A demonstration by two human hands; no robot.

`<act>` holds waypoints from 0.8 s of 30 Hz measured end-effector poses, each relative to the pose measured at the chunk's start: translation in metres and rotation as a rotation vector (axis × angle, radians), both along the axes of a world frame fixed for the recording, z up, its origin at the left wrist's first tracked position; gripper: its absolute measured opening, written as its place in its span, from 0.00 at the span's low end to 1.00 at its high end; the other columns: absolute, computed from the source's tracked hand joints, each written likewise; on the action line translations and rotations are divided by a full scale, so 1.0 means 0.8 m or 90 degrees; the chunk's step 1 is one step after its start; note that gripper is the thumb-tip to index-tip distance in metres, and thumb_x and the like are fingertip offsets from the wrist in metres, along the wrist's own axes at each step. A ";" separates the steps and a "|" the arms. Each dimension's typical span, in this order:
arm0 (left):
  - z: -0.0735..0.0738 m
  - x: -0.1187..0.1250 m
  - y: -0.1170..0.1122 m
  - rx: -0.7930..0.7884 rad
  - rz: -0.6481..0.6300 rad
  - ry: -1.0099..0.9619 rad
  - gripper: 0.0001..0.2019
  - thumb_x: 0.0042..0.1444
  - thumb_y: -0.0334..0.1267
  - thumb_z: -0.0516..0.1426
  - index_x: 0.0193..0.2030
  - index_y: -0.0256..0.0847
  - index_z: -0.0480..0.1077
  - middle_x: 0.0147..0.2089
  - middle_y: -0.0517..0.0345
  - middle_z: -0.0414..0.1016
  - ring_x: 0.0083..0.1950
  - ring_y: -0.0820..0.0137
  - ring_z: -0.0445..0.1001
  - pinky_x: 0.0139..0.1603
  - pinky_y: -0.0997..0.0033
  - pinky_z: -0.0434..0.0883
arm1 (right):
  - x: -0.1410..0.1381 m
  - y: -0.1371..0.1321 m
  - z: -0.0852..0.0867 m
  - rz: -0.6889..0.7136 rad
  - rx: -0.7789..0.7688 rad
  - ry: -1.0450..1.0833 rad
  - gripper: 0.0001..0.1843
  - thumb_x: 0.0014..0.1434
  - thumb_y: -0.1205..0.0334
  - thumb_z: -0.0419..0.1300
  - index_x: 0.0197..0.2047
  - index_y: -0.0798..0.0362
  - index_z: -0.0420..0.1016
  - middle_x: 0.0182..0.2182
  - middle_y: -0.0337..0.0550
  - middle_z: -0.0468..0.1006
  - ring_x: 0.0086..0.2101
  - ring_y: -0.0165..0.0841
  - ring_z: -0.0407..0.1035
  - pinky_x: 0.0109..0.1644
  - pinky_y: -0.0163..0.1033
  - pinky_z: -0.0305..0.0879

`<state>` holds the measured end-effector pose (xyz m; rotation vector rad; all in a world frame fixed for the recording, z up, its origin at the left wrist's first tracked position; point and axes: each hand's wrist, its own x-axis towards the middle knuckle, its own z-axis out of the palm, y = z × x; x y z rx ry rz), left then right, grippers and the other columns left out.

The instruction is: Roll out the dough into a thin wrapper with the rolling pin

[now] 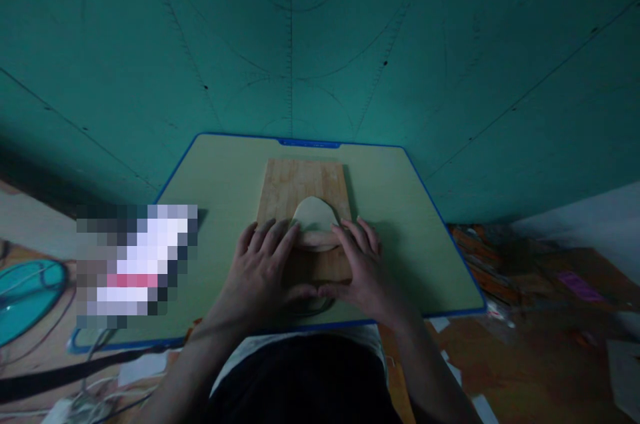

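Note:
A pale, flattened round of dough (pixel 314 213) lies on a wooden cutting board (pixel 303 177). Across its near part runs a short wooden rolling pin (pixel 318 238). My left hand (pixel 261 272) is over the pin's left end, its fingers bent forward and down. Over the right end is my right hand (pixel 369 272), palm down in the same way. Both thumbs point inward, their tips almost meeting above the board's near end. The hands cover the ends of the pin, so how far the fingers wrap around it is hidden.
The board rests on a pale green tabletop (pixel 400 211) with a blue edge, against a green wall (pixel 320 44) with drawn lines. A pixelated object (pixel 145 257) is at the left. Cables (pixel 95 397) lie lower left; a turquoise round object (pixel 30 297) is further left.

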<state>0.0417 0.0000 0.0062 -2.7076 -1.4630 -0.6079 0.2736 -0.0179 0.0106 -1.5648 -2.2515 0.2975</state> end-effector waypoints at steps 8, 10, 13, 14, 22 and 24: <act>-0.001 0.000 0.000 0.004 0.001 0.009 0.49 0.55 0.74 0.50 0.71 0.37 0.56 0.66 0.37 0.68 0.68 0.45 0.62 0.69 0.41 0.53 | 0.001 0.001 -0.003 -0.004 0.005 -0.005 0.47 0.59 0.40 0.63 0.74 0.45 0.50 0.68 0.55 0.61 0.70 0.55 0.47 0.68 0.66 0.54; -0.001 0.000 0.000 0.001 0.002 0.002 0.49 0.54 0.75 0.50 0.72 0.37 0.56 0.66 0.38 0.68 0.68 0.45 0.62 0.69 0.41 0.53 | 0.001 0.001 -0.004 0.000 0.002 -0.001 0.46 0.60 0.40 0.63 0.73 0.46 0.51 0.68 0.54 0.60 0.70 0.54 0.46 0.69 0.65 0.54; -0.002 0.001 0.000 -0.002 0.004 -0.003 0.49 0.55 0.74 0.50 0.71 0.37 0.56 0.66 0.38 0.68 0.67 0.45 0.62 0.69 0.41 0.53 | 0.002 0.001 -0.003 0.003 0.002 0.002 0.45 0.60 0.39 0.62 0.73 0.48 0.52 0.68 0.55 0.60 0.70 0.53 0.45 0.69 0.64 0.53; -0.002 0.001 0.000 -0.001 0.005 -0.001 0.49 0.55 0.74 0.50 0.71 0.37 0.56 0.66 0.38 0.68 0.67 0.45 0.62 0.69 0.41 0.53 | 0.002 0.001 -0.003 0.002 0.001 0.003 0.46 0.60 0.38 0.62 0.73 0.49 0.53 0.68 0.55 0.60 0.70 0.53 0.45 0.69 0.65 0.53; 0.001 0.001 0.000 -0.003 0.002 -0.007 0.49 0.54 0.74 0.51 0.71 0.37 0.56 0.66 0.38 0.68 0.68 0.45 0.61 0.69 0.41 0.53 | 0.001 0.001 -0.001 -0.001 -0.002 0.007 0.47 0.59 0.35 0.62 0.72 0.50 0.54 0.68 0.56 0.60 0.70 0.53 0.46 0.69 0.65 0.53; 0.000 0.001 0.000 -0.004 0.003 -0.010 0.49 0.54 0.74 0.52 0.71 0.38 0.56 0.66 0.39 0.68 0.68 0.45 0.61 0.70 0.41 0.52 | 0.000 0.001 0.000 -0.003 -0.005 0.004 0.46 0.59 0.35 0.62 0.71 0.50 0.55 0.68 0.56 0.60 0.70 0.54 0.46 0.69 0.64 0.53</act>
